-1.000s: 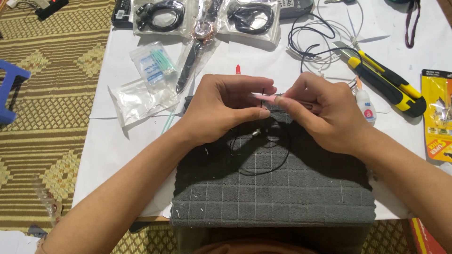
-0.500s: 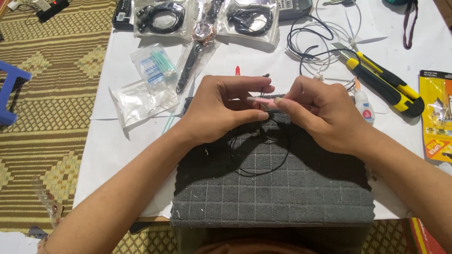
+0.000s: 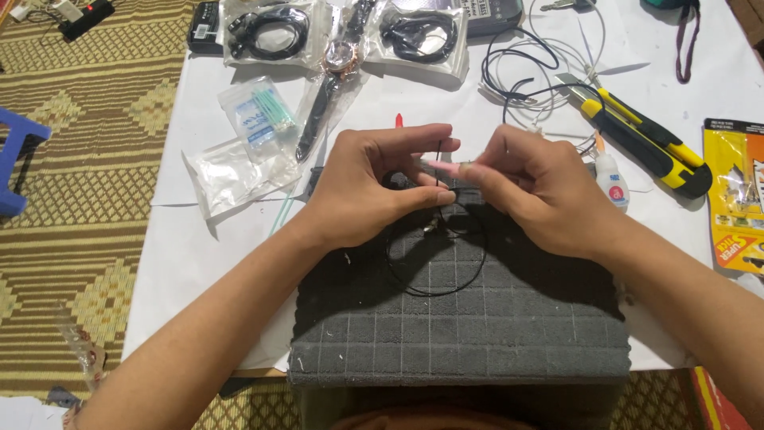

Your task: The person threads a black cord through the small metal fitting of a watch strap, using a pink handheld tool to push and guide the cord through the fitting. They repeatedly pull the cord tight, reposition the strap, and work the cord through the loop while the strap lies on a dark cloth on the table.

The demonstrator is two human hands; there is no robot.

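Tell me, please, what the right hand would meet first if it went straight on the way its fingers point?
The right hand points left, so it would meet the left hand's fingertips first; these look almost touching over the pink piece.

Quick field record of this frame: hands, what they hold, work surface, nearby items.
left hand: fingertips pinch a thin black wire near its end
right hand: holds a small pink piece between thumb and finger, meeting the left fingertips
wire: loops down onto the pad
work surface: grey gridded foam pad on a white sheet
right of hands: yellow-black utility knife, small glue bottle, yellow glue packet
left of hands: bag of cotton swabs, wristwatch
far edge: bagged black cables
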